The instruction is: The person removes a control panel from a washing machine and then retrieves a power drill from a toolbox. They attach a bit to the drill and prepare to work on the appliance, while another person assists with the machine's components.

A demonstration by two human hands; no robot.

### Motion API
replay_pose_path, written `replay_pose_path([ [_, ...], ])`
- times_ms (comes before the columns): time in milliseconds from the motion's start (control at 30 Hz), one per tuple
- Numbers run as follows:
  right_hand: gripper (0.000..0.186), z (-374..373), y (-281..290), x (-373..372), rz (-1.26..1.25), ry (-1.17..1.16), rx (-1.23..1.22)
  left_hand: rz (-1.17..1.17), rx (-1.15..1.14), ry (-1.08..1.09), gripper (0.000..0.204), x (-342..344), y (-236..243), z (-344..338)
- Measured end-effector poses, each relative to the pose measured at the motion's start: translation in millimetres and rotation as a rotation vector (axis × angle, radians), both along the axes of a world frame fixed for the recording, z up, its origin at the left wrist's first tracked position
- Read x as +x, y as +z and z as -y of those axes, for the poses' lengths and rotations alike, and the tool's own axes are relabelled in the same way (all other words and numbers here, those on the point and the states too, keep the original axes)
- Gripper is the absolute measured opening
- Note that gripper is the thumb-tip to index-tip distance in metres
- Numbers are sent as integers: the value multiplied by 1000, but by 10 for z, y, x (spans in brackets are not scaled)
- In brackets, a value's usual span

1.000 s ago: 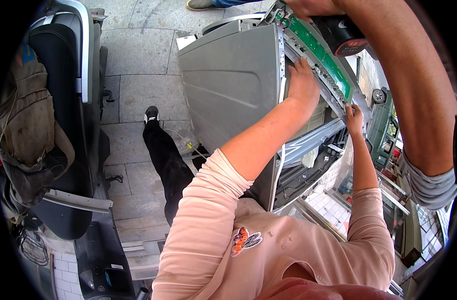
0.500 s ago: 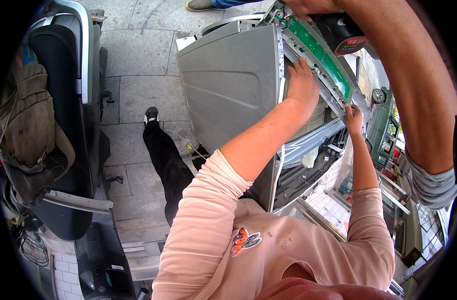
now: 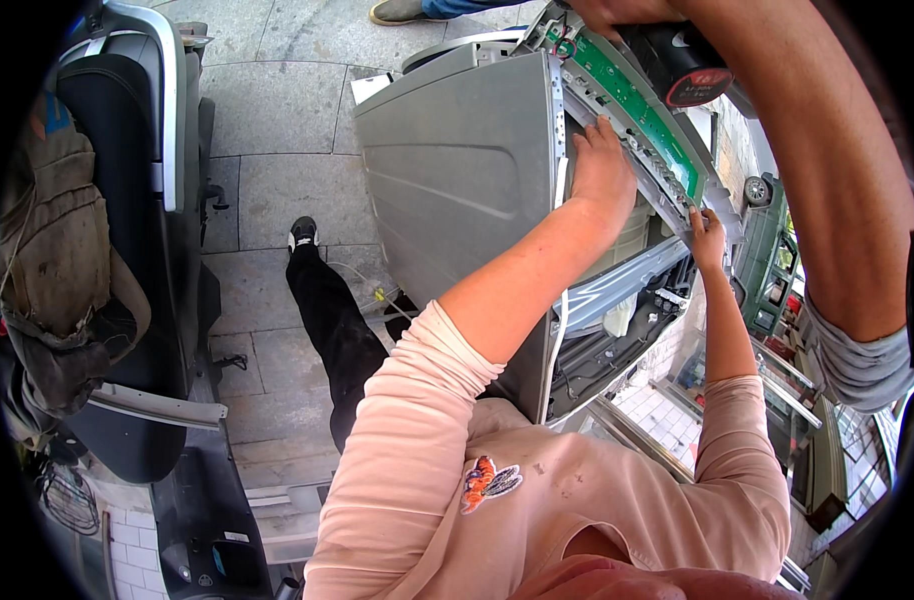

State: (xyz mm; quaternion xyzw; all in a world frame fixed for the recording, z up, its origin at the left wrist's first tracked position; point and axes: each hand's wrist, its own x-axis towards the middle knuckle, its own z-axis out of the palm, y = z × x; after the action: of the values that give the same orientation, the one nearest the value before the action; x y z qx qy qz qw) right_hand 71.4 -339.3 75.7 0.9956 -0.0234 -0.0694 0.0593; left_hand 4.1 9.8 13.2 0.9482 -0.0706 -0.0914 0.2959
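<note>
Grey metal makes up the big cabinet the person in the pink shirt is leaning over, and along its right edge, at the top, runs a long grey panel with a green circuit board set in it. The person's left hand reaches over the cabinet's open right side, fingers stretched out and close together against the panel's inner edge; I can't tell whether they grip it or only rest there. The right hand, farther right of the cabinet, holds the lower end of the panel between thumb and fingers. Above the cabinet's upper right corner, a co-worker's hand is by a black power tool with a red-marked end, though the grip is cut off by the edge of view; that arm comes in from the right, with a grey sleeve. Inside the cabinet's open side, below the left hand, lies a pale blue metal bar. Left of the cabinet, a leg in black trousers ends in a dark shoe on the paving. Farther left of it stands a black scooter, a worn brown bag on its seat.
</note>
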Motion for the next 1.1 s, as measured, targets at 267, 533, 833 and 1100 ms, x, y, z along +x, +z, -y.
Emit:
replay_pose_path([
  [267, 60, 61, -17, 9, 21, 23, -14, 23, -3, 17, 52, -7, -9, 16],
  [533, 63, -29, 9, 37, -89, -76, -47, 23, -14, 34, 52, -9, -31, 20],
  [833, 51, 156, -67, 17, 41, 69, -17, 29, -20, 21, 54, -17, -20, 16],
  [1100, 51, 167, -79, 23, 42, 81, -7, 27, -6, 17, 55, -13, -14, 10],
])
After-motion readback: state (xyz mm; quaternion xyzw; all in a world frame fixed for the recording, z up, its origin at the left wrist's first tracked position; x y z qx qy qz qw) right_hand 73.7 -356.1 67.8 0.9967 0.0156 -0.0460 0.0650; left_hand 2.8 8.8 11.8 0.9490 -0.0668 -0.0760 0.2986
